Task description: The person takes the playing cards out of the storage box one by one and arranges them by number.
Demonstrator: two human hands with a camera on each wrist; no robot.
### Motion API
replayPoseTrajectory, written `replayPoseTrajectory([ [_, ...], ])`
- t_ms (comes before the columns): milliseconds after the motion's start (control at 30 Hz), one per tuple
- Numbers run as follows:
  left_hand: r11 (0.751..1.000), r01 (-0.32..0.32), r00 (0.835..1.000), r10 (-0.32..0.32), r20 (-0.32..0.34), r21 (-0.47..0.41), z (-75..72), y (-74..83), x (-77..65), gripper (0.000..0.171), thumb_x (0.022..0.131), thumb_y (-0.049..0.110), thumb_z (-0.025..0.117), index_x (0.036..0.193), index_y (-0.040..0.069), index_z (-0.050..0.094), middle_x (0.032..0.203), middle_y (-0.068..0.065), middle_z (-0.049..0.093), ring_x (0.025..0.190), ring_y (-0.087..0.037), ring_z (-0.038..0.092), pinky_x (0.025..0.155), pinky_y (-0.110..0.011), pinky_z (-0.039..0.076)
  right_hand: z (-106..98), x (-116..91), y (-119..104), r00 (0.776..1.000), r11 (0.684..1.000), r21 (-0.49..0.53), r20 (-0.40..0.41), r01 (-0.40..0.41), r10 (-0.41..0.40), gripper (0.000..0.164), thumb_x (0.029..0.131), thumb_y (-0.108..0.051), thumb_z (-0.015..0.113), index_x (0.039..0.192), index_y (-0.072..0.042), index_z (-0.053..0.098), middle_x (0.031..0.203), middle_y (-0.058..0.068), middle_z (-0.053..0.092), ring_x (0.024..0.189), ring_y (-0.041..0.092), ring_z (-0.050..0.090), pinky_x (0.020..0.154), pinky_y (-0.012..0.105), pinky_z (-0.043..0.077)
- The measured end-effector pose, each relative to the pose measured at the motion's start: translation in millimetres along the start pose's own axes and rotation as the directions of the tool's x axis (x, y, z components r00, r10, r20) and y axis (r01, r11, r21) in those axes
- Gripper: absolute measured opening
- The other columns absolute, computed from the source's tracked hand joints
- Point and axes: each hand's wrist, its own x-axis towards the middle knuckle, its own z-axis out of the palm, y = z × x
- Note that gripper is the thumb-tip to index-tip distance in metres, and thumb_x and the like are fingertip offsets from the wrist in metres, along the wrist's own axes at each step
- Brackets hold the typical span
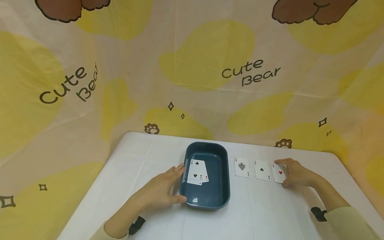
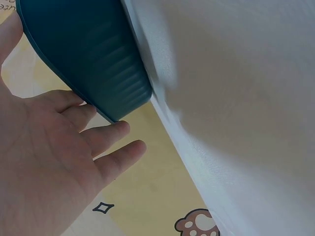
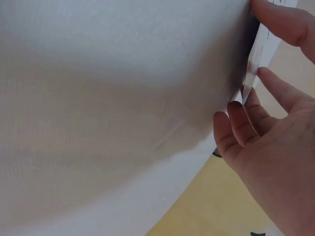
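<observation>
A dark blue rectangular tray (image 1: 223, 160) stands on the white table, with several overlapping playing cards (image 1: 196, 170) inside, a two of clubs on top. My left hand (image 1: 163, 188) rests against the tray's left rim, fingers fairly straight and thumb near its front corner. To the right of the tray lie an ace of spades (image 1: 241, 171) and an ace of clubs (image 1: 261, 173), face up. At the end of that row my right hand (image 1: 297, 173) holds an ace of hearts (image 1: 278, 170) by its edges, thumb at the near side and fingers at the far side.
A white cloth covers the table (image 1: 156, 150). Behind it hangs a yellow and beige curtain (image 1: 207, 53) printed with "Cute Bear", paws and stars. Dark straps (image 1: 318, 214) show at both wrists.
</observation>
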Motion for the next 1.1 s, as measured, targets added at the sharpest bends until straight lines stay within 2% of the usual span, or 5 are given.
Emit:
replayPoseTrajectory([
  [400, 1.000, -0.001, 1.000, 0.001, 0.002, -0.016, 0.6, -0.1, -0.7, 0.100, 0.087, 0.062, 0.076, 0.165, 0.014, 0.034, 0.172, 0.003, 0.025, 0.155, -0.036, 0.030, 0.118, -0.060, 0.036, 0, 2, 1, 0.999, 0.999, -0.015, 0.006, -0.032, 0.032, 0.086, 0.062, -0.004, 0.086, 0.142, 0.006, 0.055, 0.143, 0.040, 0.045, 0.123, 0.056, 0.044, 0.099, 0.075, 0.041],
  [667, 1.000, -0.007, 1.000, 0.007, -0.003, -0.007, 1.8, 0.3, 0.0, 0.100, 0.087, 0.062, 0.075, 0.165, 0.014, 0.034, 0.172, 0.004, 0.026, 0.155, -0.036, 0.031, 0.118, -0.060, 0.036, -1, 2, 1, 1.000, 0.999, -0.045, 0.006, -0.006, 0.006, 0.088, 0.059, -0.005, 0.086, 0.141, 0.007, 0.056, 0.143, 0.039, 0.046, 0.127, 0.059, 0.042, 0.099, 0.075, 0.042],
  [800, 1.000, -0.006, 1.000, 0.006, -0.003, -0.006, 1.5, 0.2, 0.3, 0.100, 0.088, 0.062, 0.075, 0.165, 0.015, 0.034, 0.172, 0.004, 0.026, 0.155, -0.036, 0.030, 0.118, -0.060, 0.036, -5, 2, 0, 0.999, 0.998, -0.043, 0.014, -0.045, 0.046, 0.087, 0.067, -0.008, 0.087, 0.145, 0.006, 0.052, 0.143, 0.040, 0.044, 0.122, 0.055, 0.046, 0.098, 0.074, 0.043],
  [933, 1.000, -0.005, 1.000, 0.005, -0.005, -0.010, 1.1, -0.7, -0.2, 0.100, 0.087, 0.062, 0.075, 0.165, 0.014, 0.034, 0.172, 0.004, 0.026, 0.155, -0.036, 0.030, 0.118, -0.060, 0.036, -12, 1, -2, 0.997, 0.996, 0.023, 0.007, -0.082, 0.082, 0.081, 0.080, -0.016, 0.082, 0.150, 0.004, 0.047, 0.146, 0.040, 0.038, 0.126, 0.057, 0.043, 0.097, 0.077, 0.041],
  [1100, 1.000, -0.007, 1.000, 0.007, -0.009, -0.008, 1.3, -1.6, -0.7, 0.100, 0.087, 0.064, 0.075, 0.165, 0.015, 0.035, 0.172, 0.004, 0.026, 0.155, -0.036, 0.031, 0.117, -0.060, 0.037, -22, -4, -11, 0.998, 0.995, 0.090, -0.042, -0.042, 0.046, 0.079, 0.088, -0.022, 0.079, 0.152, 0.006, 0.042, 0.148, 0.040, 0.036, 0.131, 0.060, 0.039, 0.098, 0.079, 0.038],
])
